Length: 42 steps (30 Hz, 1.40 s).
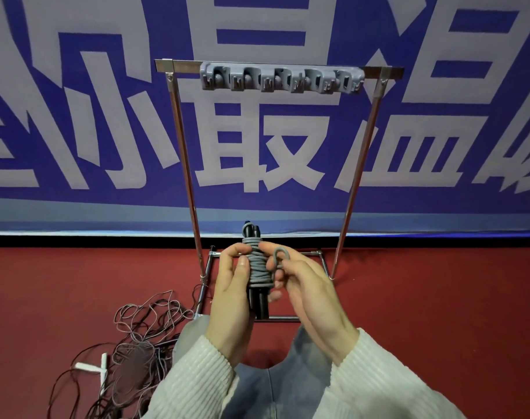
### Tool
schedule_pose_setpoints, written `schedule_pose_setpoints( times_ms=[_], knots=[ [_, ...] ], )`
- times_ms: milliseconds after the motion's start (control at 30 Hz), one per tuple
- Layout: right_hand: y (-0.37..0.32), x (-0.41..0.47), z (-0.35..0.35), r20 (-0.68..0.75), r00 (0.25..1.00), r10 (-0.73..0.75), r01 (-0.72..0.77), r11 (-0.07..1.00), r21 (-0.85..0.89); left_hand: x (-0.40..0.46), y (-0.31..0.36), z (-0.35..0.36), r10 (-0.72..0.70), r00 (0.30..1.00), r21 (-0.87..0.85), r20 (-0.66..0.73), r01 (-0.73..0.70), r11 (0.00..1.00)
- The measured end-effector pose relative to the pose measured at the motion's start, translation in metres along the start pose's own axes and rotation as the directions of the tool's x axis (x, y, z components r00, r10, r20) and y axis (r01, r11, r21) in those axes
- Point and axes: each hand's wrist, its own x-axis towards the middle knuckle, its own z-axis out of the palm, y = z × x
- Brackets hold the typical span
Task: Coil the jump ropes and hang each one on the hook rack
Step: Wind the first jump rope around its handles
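A grey jump rope [259, 264] is wound tightly round its two black handles, which stand upright in front of me. My left hand [232, 285] grips the bundle from the left, thumb on the coils. My right hand [297, 276] pinches a small loop of the grey rope's end just right of the bundle. The grey hook rack [281, 78] sits on the top bar of a metal stand [185, 152], well above my hands; no rope hangs on it.
A tangle of thin dark and grey ropes [142, 337] with white handles [102, 367] lies on the red floor at lower left. The stand's base frame [275, 319] is right below my hands. A blue banner fills the wall behind.
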Motion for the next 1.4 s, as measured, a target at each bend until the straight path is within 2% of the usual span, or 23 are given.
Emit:
schedule_pose_setpoints(
  times_ms=[133,200,333,467,633,800,967,1033,1133,1233,1333,1400],
  knots=[
    [-0.002,0.001,-0.003,0.086,0.996,-0.03,0.036,0.996,-0.079,0.008,0.001,-0.008,-0.006,0.999,-0.138,0.05,0.013,0.99],
    [-0.004,0.001,-0.002,0.082,0.994,-0.068,0.076,0.991,-0.106,0.01,0.001,-0.013,-0.002,0.996,-0.146,0.085,0.014,0.989],
    [-0.004,-0.001,0.003,-0.004,0.993,-0.122,0.119,0.978,-0.17,0.012,-0.004,-0.012,0.111,0.994,-0.016,0.016,-0.111,0.994],
    [0.003,-0.003,0.01,-0.008,0.983,-0.184,0.18,0.969,-0.171,0.013,-0.006,-0.008,0.285,0.955,0.122,-0.084,-0.274,0.954],
    [0.001,-0.005,0.01,0.028,0.984,-0.176,0.177,0.938,-0.298,0.015,-0.01,-0.016,0.362,0.925,0.272,-0.115,-0.321,0.907],
    [0.004,-0.003,0.007,-0.01,0.99,-0.144,0.13,0.923,-0.363,0.017,-0.015,-0.023,0.378,0.925,0.39,-0.045,-0.332,0.859],
    [0.009,-0.004,0.006,-0.083,0.969,-0.232,0.184,0.904,-0.387,0.022,-0.013,-0.025,0.385,0.921,0.508,0.059,-0.359,0.783],
    [0.01,-0.005,0.006,-0.126,0.951,-0.284,0.218,0.899,-0.38,0.023,-0.011,-0.024,0.409,0.907,0.559,0.101,-0.392,0.731],
    [0.016,-0.001,0.003,-0.109,0.961,-0.254,0.195,0.902,-0.384,0.025,-0.008,-0.026,0.416,0.897,0.685,0.152,-0.399,0.61],
    [0.027,0.003,0.002,-0.103,0.973,-0.206,0.148,0.902,-0.405,0.03,-0.004,-0.033,0.327,0.921,0.835,0.212,-0.345,0.429],
    [0.036,0.003,0.002,-0.127,0.96,-0.25,0.163,0.866,-0.472,0.032,-0.001,-0.035,0.235,0.928,0.921,0.289,-0.336,0.194],
    [0.039,0.003,0.001,-0.125,0.954,-0.273,0.182,0.857,-0.483,0.032,0.0,-0.034,0.204,0.937,0.932,0.283,-0.318,0.171]
  ],
)
